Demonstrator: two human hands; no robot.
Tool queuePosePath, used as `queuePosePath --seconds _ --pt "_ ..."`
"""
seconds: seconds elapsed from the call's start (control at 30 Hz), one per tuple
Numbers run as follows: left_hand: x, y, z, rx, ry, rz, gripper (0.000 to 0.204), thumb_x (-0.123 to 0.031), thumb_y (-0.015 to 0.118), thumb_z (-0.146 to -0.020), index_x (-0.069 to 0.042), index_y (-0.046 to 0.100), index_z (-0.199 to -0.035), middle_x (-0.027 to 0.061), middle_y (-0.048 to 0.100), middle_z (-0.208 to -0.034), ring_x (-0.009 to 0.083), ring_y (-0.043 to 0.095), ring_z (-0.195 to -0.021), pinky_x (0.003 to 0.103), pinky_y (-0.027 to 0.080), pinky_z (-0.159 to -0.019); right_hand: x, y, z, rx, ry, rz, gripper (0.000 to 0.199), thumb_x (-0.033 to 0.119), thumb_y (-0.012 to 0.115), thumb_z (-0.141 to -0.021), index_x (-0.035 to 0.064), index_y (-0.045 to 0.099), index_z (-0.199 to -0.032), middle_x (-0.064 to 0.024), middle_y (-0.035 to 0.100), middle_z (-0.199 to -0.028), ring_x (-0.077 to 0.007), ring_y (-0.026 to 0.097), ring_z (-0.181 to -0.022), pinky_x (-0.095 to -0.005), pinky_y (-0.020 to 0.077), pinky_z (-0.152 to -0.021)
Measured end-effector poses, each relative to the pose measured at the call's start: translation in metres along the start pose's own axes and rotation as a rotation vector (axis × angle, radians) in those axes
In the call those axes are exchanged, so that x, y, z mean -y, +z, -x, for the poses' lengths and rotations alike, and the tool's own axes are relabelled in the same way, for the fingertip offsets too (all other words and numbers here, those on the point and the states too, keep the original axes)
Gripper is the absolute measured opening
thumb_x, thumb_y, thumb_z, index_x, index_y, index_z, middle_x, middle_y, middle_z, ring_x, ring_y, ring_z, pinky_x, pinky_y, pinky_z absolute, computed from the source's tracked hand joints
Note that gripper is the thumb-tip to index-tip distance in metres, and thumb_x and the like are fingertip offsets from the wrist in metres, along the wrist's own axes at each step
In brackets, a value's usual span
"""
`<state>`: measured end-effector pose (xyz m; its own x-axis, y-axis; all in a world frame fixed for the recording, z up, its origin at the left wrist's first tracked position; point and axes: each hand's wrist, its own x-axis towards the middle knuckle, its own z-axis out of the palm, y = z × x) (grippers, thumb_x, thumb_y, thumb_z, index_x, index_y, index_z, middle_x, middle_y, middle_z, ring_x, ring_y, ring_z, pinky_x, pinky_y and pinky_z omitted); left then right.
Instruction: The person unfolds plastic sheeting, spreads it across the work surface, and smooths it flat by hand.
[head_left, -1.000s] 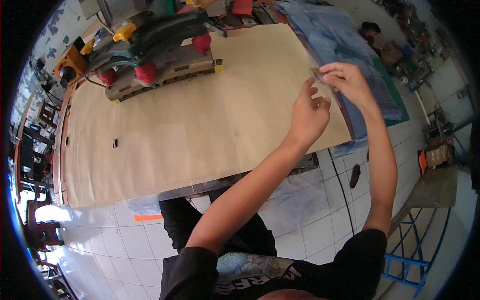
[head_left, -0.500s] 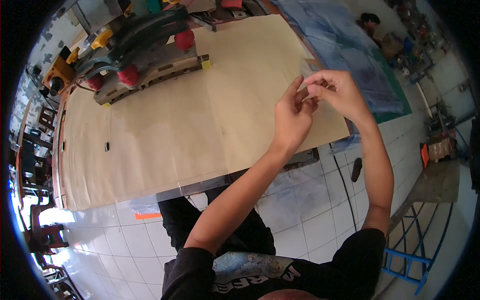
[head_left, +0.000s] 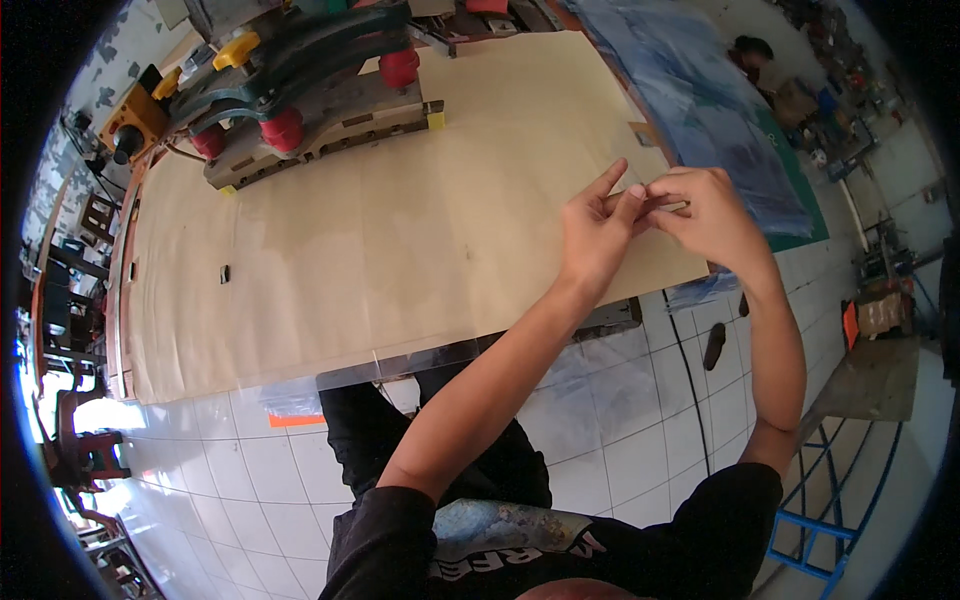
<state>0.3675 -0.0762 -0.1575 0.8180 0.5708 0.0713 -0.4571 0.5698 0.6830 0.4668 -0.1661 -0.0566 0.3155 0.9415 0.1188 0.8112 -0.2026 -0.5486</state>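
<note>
Over the right part of a table covered with a tan sheet (head_left: 400, 250), my two hands meet at the fingertips. My left hand (head_left: 597, 235) pinches with thumb and bent fingers while its index finger points away. Against those fingers, my right hand (head_left: 710, 215) closes its thumb and fingertips from the right. Whatever lies between the fingers is too small or too clear to make out. Behind my hands, a small brown piece (head_left: 643, 133) is at the sheet's right edge.
A heavy sealing press (head_left: 320, 130) with red bellows-like mounts stands at the back left, an orange control box (head_left: 140, 125) beside it. Bluish clear plastic film (head_left: 690, 90) lies to the right. A small black piece (head_left: 224, 274) rests on the sheet. A person (head_left: 750, 55) is far right.
My hands have shifted slightly right and toward me. The right fingers have come down to meet the left thumb, and the left thumb has risen into a pinch. The whole view has shifted slightly.
</note>
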Motion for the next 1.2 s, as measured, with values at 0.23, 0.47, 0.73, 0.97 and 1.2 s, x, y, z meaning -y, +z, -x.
queuePosePath --seconds 0.23,0.47,0.73,0.97,1.2 --pt "0.005 0.004 -0.001 0.052 -0.014 0.06 0.061 -0.013 0.058 -0.102 0.005 0.028 -0.152 0.019 0.064 -0.125 0.0219 0.066 -0.107 0.033 0.058 -0.094 -0.027 -0.021 -0.003 0.064 0.098 -0.196 0.015 0.0 0.072 -0.082 -0.0075 0.071 -0.094 -0.0128 0.074 -0.085 -0.0167 0.071 -0.084 -0.029 0.055 -0.075" --pt "0.0 0.007 0.002 0.084 -0.027 0.083 0.056 -0.016 0.055 -0.103 -0.003 0.033 -0.153 0.018 0.059 -0.136 0.02 0.063 -0.114 0.033 0.057 -0.096 0.012 -0.022 -0.004 0.037 0.234 -0.093 0.015 0.004 0.079 -0.079 -0.005 0.068 -0.084 -0.011 0.073 -0.084 -0.0106 0.068 -0.079 -0.0265 0.0539 -0.07" --pt "0.001 0.007 0.002 0.182 -0.03 0.115 0.052 -0.015 0.053 -0.104 -0.003 0.036 -0.151 0.0167 0.061 -0.132 0.0206 0.065 -0.111 0.035 0.057 -0.095 -0.006 -0.028 -0.001 0.067 0.096 -0.234 0.014 0.005 0.075 -0.083 -0.004 0.064 -0.08 -0.0043 0.067 -0.073 -0.0082 0.063 -0.068 -0.0269 0.0509 -0.06" --pt "0.003 0.003 0.007 -0.072 0.066 -0.433 0.036 -0.006 0.057 -0.093 0.005 0.058 -0.127 0.0153 0.074 -0.094 0.02 0.073 -0.08 0.031 0.06 -0.071 -0.022 -0.06 -0.015 -0.291 0.051 0.482 0.014 0.016 0.065 -0.085 0.0023 0.063 -0.082 -0.0203 0.067 -0.074 -0.0338 0.07 -0.07 -0.0409 0.0535 -0.063" --pt "0.021 0.015 0.015 -0.107 0.444 -0.988 0.028 -0.004 0.064 -0.078 0.001 0.06 -0.105 0.0162 0.063 -0.061 0.0253 0.067 -0.057 0.035 0.054 -0.059 -0.081 -0.244 -0.08 -0.917 0.463 1.055 0.038 0.049 0.045 -0.095 0.0231 0.067 -0.11 -0.0146 0.071 -0.11 -0.0443 0.063 -0.107 -0.0519 0.0497 -0.087"
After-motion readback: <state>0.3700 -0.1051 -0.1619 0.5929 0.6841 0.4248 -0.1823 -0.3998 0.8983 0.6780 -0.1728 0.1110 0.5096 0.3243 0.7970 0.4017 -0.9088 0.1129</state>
